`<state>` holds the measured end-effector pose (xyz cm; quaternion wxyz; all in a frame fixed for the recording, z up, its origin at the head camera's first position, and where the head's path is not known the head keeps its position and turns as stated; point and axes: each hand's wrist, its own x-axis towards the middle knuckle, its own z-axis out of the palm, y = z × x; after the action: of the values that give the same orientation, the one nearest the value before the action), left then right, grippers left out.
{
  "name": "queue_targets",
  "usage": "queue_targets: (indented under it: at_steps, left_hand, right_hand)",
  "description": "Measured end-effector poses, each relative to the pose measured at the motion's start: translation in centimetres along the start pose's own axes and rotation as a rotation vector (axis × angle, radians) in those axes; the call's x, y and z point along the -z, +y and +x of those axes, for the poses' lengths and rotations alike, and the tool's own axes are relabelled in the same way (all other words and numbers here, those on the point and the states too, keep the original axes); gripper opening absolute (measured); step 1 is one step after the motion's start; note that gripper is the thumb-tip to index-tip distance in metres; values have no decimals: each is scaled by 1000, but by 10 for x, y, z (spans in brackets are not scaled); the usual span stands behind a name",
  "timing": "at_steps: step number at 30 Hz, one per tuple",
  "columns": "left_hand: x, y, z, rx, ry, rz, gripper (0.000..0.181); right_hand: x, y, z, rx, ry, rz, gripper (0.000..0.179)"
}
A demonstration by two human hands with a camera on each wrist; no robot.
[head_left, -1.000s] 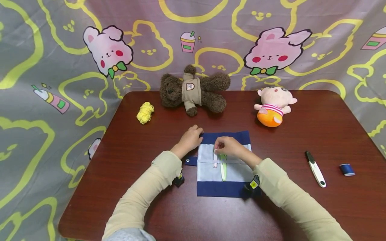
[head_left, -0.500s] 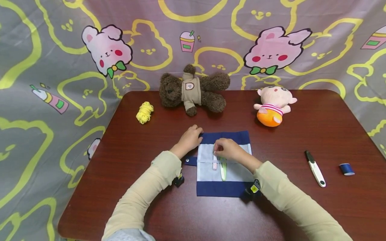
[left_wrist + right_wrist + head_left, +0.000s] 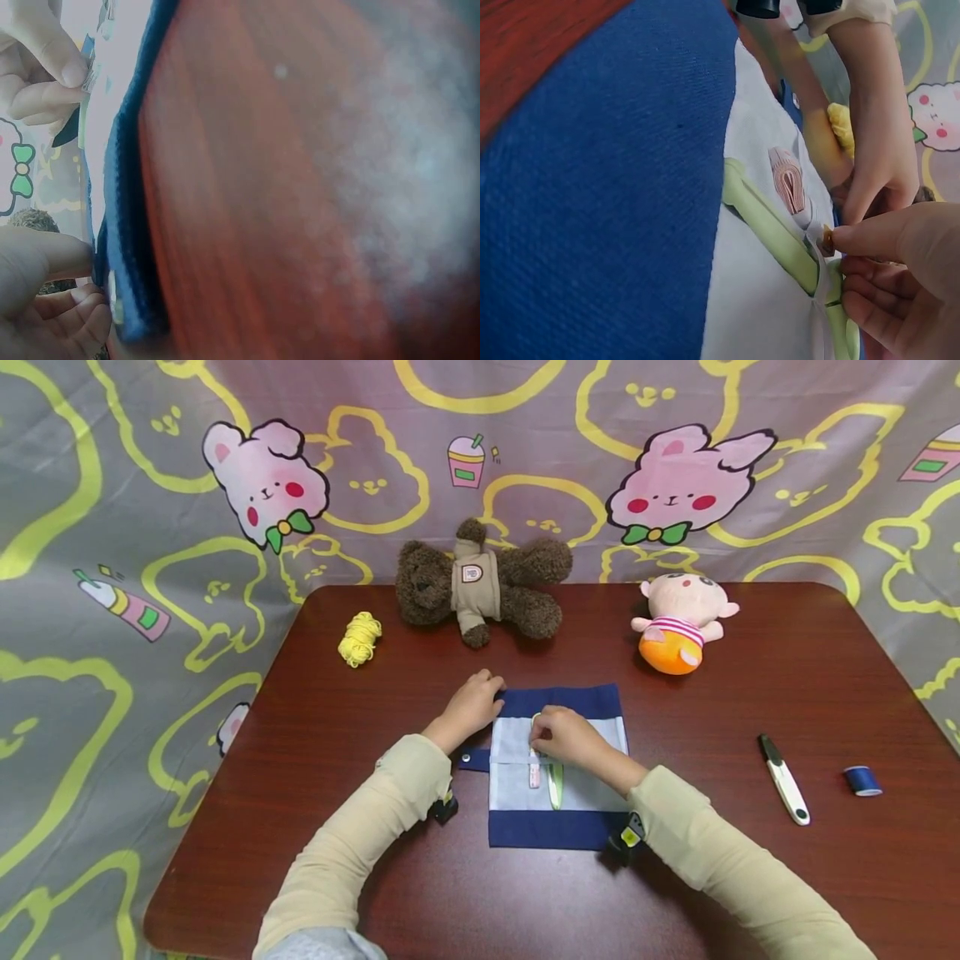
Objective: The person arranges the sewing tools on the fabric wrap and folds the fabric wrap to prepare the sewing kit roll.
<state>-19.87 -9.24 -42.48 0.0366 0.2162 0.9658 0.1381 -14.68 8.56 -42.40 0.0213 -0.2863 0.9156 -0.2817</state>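
Observation:
A blue fabric tool case with a pale lining lies unfolded on the table. My left hand holds its upper left corner, thumb and fingertips at the edge. Over the lining, my right hand pinches the far end of a folded pale pink tape measure between thumb and forefinger. A thin elastic band crosses this tape; a small metal piece shows by the thumb in the right wrist view. Beside it, a light green slim tool lies under the same band, its far end partly hidden by my right hand.
A snap strap sticks out at the case's left. Yellow yarn, a brown teddy bear and a pink plush toy lie toward the back. At right are a white tool with a black tip and blue thread.
The tape measure has slid a little toward me under the band, and my right hand has moved slightly the same way. My left hand stays at the corner.

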Motion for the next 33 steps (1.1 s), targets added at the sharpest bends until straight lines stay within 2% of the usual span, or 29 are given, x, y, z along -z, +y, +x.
queue_targets:
  at_steps: [11,21,29,33]
  left_hand:
    - [0,1,0,-4,-3,-6,22]
    - [-1,1,-1,0,-10,-11,23]
    - [-2,0,1,4,-4,-8,23]
    - [-1,-1,0,-3,-13,-21,24]
  right_hand:
    - [-3,-3,0,72,30,-86,13]
    - [-7,-6,-5,169,101,-264,11]
    - [-6,-6,-5,189,97,-283,9]
    - [-3,-6,-5,169,52,-255,7]
